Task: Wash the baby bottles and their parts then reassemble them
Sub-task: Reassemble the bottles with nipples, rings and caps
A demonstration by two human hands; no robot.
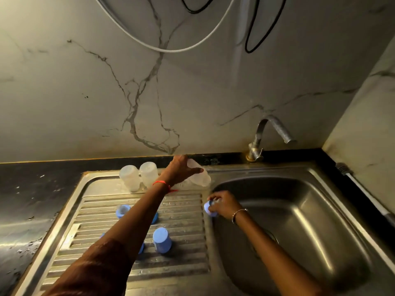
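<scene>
Head view, from the left: a dark counter [32,189] runs along the marble wall [106,92] and meets a steel drainboard [183,223]. At the back of the drainboard two clear bottles [129,177] stand mouth down, touching each other. Nearer the camera, blue parts lie on the ridges: a ring [123,211] on the left, well apart from an upturned cap [162,242] towards the front. Two more blue pieces [155,217] are mostly hidden behind the left forearm, and I cannot tell what they are.

The left arm reaches across the drainboard to its back edge. The left hand [180,169], with a red thread [162,183] at the wrist, grips a tilted bottle [201,177] just right of the standing pair. The thumb lies along the bottle's near side, and the fingers curl round the far side, mostly out of sight. The bottle leans to the right, with its lower end near the basin corner.

Just right of that, at the lip between drainboard and basin [299,221], the right hand [224,205] pinches a blue collar [207,208] in curled fingertips, thumb below. A thin bangle [239,214] sits on that wrist.

Behind the basin a curved tap [267,135] rises from the back ledge, spout pointing right. White and black cables [171,49] loop on the wall above.
</scene>
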